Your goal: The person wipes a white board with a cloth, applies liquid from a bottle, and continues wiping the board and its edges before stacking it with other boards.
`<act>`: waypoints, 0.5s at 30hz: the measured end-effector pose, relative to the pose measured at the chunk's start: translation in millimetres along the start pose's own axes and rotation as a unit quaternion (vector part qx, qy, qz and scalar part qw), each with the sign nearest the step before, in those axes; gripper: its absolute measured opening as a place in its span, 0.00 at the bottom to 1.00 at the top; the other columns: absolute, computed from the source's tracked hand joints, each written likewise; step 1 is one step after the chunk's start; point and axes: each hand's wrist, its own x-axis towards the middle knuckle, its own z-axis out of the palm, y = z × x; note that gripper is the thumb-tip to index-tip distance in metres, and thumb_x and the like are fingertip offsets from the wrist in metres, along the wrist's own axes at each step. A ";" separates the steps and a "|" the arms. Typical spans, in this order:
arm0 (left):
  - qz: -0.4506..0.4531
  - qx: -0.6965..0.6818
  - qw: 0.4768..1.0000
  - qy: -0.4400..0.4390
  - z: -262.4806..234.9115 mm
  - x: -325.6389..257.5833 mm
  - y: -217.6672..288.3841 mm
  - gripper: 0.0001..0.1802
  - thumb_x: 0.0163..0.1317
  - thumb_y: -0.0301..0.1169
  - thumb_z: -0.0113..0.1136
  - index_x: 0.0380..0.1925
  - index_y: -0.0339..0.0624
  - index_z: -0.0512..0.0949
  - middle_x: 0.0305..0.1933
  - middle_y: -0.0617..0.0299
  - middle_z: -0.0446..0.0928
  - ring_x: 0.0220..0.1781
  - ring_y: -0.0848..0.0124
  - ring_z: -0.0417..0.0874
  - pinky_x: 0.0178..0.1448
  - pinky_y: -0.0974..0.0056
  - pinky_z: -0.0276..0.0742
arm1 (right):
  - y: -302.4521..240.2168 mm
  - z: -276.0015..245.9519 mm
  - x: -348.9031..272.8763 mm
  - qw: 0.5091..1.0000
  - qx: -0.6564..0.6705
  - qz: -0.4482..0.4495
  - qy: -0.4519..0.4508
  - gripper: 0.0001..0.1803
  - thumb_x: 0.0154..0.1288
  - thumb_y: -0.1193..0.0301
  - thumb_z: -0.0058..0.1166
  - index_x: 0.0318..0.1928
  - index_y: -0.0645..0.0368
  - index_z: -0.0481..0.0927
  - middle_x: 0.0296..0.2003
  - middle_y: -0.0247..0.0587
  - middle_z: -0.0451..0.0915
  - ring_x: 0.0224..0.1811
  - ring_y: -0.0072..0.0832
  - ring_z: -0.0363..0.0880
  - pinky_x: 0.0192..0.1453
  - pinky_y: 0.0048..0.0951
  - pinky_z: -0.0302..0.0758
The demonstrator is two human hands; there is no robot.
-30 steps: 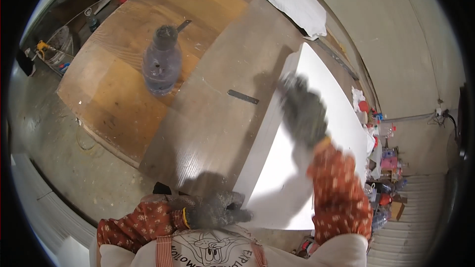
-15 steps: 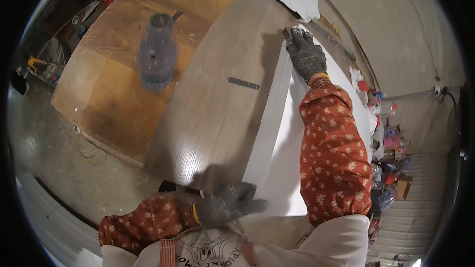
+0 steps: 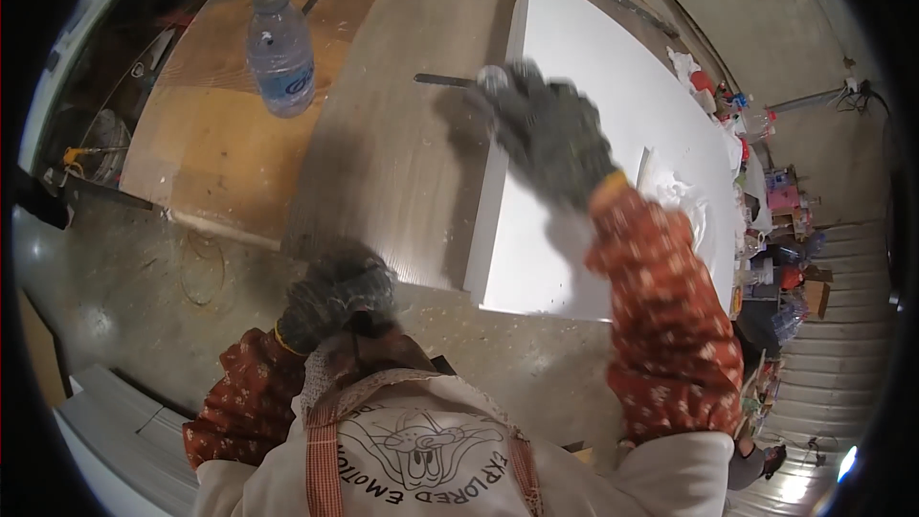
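A white panel (image 3: 555,258) lies on a grey-brown wood-grain board (image 3: 369,134). My right hand (image 3: 555,139), in a dark grey knitted glove, is over the panel's left edge with fingers stretched out, somewhat blurred. Its fingertips reach the right end of a thin dark flat strip (image 3: 440,80) on the board; I cannot tell whether they touch it. My left hand (image 3: 337,295), gloved the same way, is close to my body at the top of my apron (image 3: 421,440). Motion smears its fingers. Something dark shows just below it, too unclear to name.
A clear plastic bottle (image 3: 280,53) stands on the yellowish wooden board at left. Crumpled clear plastic film (image 3: 675,196) lies on the panel's right part. Bottles and odds and ends (image 3: 780,254) crowd the far right. Long grey panels (image 3: 120,436) lie at lower left.
My right hand has come back from the panel's far corner toward the strip. My left hand has left the panel's near end and drawn in to my apron. The view has shifted.
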 end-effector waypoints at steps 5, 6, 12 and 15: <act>-0.173 -0.554 0.813 0.056 -61.0 -10.1 33.1 0.11 0.64 0.30 0.58 0.41 0.33 0.79 0.30 0.58 0.81 0.32 0.71 0.81 0.40 0.67 0.78 | -49.3 -13.2 -27.7 0.998 0.033 0.011 -0.053 0.27 0.69 0.59 0.42 0.68 0.40 0.63 0.53 0.53 0.71 0.36 0.35 0.71 0.40 0.40 0.75; -0.176 -0.588 0.785 0.083 -65.6 -17.6 33.2 0.12 0.64 0.31 0.58 0.41 0.33 0.79 0.30 0.57 0.81 0.32 0.70 0.81 0.40 0.67 0.77 | -72.4 -19.6 -51.8 0.998 0.047 -0.024 -0.046 0.27 0.68 0.59 0.43 0.67 0.38 0.65 0.57 0.52 0.70 0.41 0.38 0.74 0.42 0.41 0.74; -0.081 -0.512 0.851 0.079 -92.8 -25.3 24.9 0.12 0.67 0.32 0.54 0.41 0.33 0.77 0.33 0.57 0.80 0.31 0.71 0.80 0.39 0.67 0.76 | -124.9 0.2 -157.0 0.984 0.045 -0.043 0.164 0.29 0.56 0.60 0.56 0.59 0.53 0.71 0.57 0.49 0.68 0.47 0.43 0.70 0.54 0.39 0.71; -0.069 -0.489 0.866 0.078 -117.5 1.9 39.9 0.11 0.67 0.34 0.54 0.33 0.37 0.76 0.28 0.64 0.74 0.26 0.74 0.72 0.37 0.70 0.70 | -133.8 -21.3 -123.6 0.988 0.048 -0.024 0.143 0.25 0.53 0.63 0.56 0.52 0.59 0.74 0.51 0.52 0.70 0.41 0.40 0.67 0.47 0.45 0.70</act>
